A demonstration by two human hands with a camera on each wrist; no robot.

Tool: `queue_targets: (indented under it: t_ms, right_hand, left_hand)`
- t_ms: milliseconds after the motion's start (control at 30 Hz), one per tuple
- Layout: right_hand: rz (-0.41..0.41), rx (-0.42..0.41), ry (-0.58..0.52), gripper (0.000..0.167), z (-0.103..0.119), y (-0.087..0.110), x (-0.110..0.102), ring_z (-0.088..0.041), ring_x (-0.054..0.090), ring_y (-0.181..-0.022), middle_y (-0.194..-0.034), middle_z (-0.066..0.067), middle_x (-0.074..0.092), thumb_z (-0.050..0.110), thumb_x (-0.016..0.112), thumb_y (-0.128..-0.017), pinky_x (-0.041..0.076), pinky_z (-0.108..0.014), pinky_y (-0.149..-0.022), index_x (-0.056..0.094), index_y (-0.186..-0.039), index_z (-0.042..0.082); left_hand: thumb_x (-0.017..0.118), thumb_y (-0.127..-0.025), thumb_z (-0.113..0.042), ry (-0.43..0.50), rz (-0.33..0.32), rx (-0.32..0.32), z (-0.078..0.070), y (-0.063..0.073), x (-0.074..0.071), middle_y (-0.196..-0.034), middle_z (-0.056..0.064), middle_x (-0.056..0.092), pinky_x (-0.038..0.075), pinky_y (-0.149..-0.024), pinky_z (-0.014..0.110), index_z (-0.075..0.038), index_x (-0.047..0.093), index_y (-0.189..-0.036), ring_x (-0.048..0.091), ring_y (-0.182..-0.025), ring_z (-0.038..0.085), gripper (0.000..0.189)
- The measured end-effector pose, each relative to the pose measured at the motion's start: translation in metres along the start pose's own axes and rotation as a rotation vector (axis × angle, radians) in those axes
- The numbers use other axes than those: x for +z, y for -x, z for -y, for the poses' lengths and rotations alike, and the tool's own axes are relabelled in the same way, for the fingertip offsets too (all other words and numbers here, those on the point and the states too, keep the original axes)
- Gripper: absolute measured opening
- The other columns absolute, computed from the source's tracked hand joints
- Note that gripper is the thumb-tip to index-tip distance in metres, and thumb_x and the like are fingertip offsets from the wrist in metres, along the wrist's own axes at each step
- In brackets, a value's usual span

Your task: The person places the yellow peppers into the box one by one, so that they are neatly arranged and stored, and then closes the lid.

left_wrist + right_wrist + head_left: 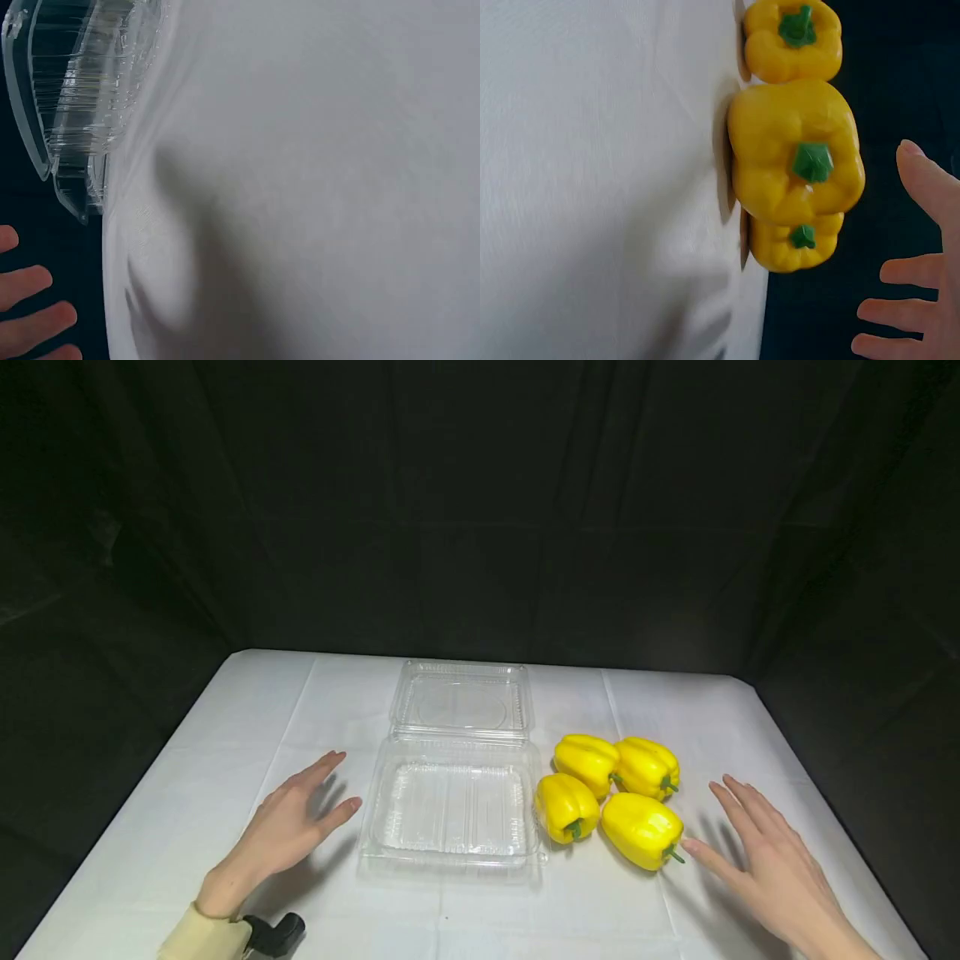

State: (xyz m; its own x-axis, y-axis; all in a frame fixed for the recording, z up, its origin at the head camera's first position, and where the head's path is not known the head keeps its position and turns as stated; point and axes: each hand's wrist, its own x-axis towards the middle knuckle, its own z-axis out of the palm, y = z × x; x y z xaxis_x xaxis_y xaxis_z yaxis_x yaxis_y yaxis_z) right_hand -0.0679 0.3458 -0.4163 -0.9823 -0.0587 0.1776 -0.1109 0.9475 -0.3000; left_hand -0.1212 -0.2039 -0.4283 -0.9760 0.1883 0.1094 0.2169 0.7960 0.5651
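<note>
Black cloth [480,510] is hung beyond the tabletop [217,760], on which a clear clamshell [450,810] is opened but unfilled. Left hand [283,828] and right hand [774,862] are held relaxed, ungrasping; four yellow bell peppers [639,827] are left outside, nearer the right edge.

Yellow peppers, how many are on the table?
4, right of the clear container: far-left pepper, far-right pepper, near-left pepper, near-right pepper. None seems hidden.

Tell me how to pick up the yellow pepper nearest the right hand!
Probably grip the pepper round its plump middle, from above and the right: it lies on its side, stem pointing toward the right hand, with other peppers crowding its far side.
</note>
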Motion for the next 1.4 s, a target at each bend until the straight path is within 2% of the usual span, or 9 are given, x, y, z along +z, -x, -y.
queue_targets:
  t_ms: [133,267,367,633,933,1067,1233,1300,1400]
  right_hand:
    - [0.059,0.043,-0.011,0.09,0.009,-0.005,0.001,-0.05,0.033,-0.135,-0.156,-0.024,0.034,0.06,0.065,-0.089,0.033,-0.079,-0.094,0.031,-0.156,0.009]
    - [0.125,0.102,-0.034,0.092,0.016,-0.009,0.004,-0.051,0.036,-0.133,-0.154,-0.027,0.037,0.065,0.062,-0.089,0.036,-0.079,-0.095,0.032,-0.155,0.008]
    - [0.132,0.122,-0.063,0.09,0.019,-0.011,0.006,-0.051,0.038,-0.133,-0.152,-0.027,0.038,0.065,0.062,-0.089,0.037,-0.078,-0.096,0.034,-0.154,0.009]
    - [0.089,0.114,-0.133,0.083,0.025,-0.012,0.015,-0.047,0.042,-0.133,-0.149,-0.022,0.045,0.062,0.065,-0.088,0.039,-0.075,-0.096,0.043,-0.148,0.009]
    - [0.023,0.103,-0.214,0.076,0.03,-0.011,0.025,-0.043,0.048,-0.128,-0.141,-0.017,0.053,0.056,0.074,-0.084,0.043,-0.07,-0.096,0.052,-0.14,0.009]
    - [-0.016,0.08,-0.239,0.073,0.029,-0.01,0.029,-0.038,0.051,-0.124,-0.136,-0.013,0.056,0.052,0.078,-0.082,0.046,-0.065,-0.094,0.055,-0.136,0.01]
    - [-0.081,0.024,-0.239,0.069,0.027,-0.008,0.034,-0.032,0.054,-0.12,-0.131,-0.008,0.06,0.045,0.086,-0.076,0.049,-0.054,-0.092,0.059,-0.13,0.013]
    - [-0.1,0.01,-0.23,0.068,0.026,-0.007,0.035,-0.03,0.055,-0.119,-0.129,-0.006,0.061,0.043,0.088,-0.073,0.05,-0.043,-0.092,0.061,-0.129,0.015]
    - [-0.11,0.007,-0.221,0.068,0.025,-0.007,0.037,-0.029,0.056,-0.118,-0.128,-0.004,0.061,0.043,0.09,-0.071,0.049,-0.037,-0.09,0.062,-0.127,0.016]
  left_hand:
    - [0.061,-0.094,-0.056,0.07,0.033,-0.022,0.001,-0.005,0.005,-0.15,0.018,0.049,0.04,-0.11,0.061,-0.013,0.042,-0.152,0.046,-0.137,0.041,0.074]
    - [0.065,-0.092,-0.054,0.12,0.058,-0.038,0.001,-0.008,0.012,-0.144,0.023,0.054,0.041,-0.107,0.063,-0.014,0.043,-0.151,0.049,-0.133,0.045,0.075]
    - [0.068,-0.091,-0.051,0.155,0.067,-0.036,0.0,-0.009,0.016,-0.141,0.023,0.057,0.043,-0.106,0.062,-0.013,0.044,-0.15,0.053,-0.128,0.046,0.075]
    - [0.071,-0.091,-0.044,0.243,0.095,-0.028,-0.002,-0.009,0.026,-0.141,0.019,0.058,0.044,-0.109,0.056,-0.009,0.046,-0.149,0.054,-0.129,0.042,0.072]
    - [0.074,-0.092,-0.029,0.408,0.068,0.051,0.003,-0.007,0.035,-0.148,0.016,0.052,0.044,-0.111,0.048,-0.003,0.045,-0.148,0.055,-0.131,0.034,0.069]
    - [0.074,-0.092,-0.022,0.489,0.046,0.102,0.005,-0.007,0.04,-0.149,0.018,0.049,0.045,-0.109,0.044,0.0,0.043,-0.148,0.055,-0.131,0.035,0.068]
    - [0.072,-0.092,-0.012,0.614,0.027,0.149,0.007,-0.008,0.044,-0.151,0.02,0.047,0.045,-0.11,0.032,0.003,0.04,-0.149,0.051,-0.133,0.037,0.067]
    - [0.072,-0.092,-0.009,0.657,0.027,0.152,0.007,-0.008,0.045,-0.151,0.02,0.046,0.045,-0.11,0.026,0.003,0.04,-0.149,0.05,-0.134,0.037,0.067]
    - [0.072,-0.091,-0.007,0.712,0.026,0.15,0.008,-0.009,0.046,-0.151,0.021,0.046,0.043,-0.109,0.021,0.003,0.04,-0.149,0.049,-0.135,0.033,0.067]
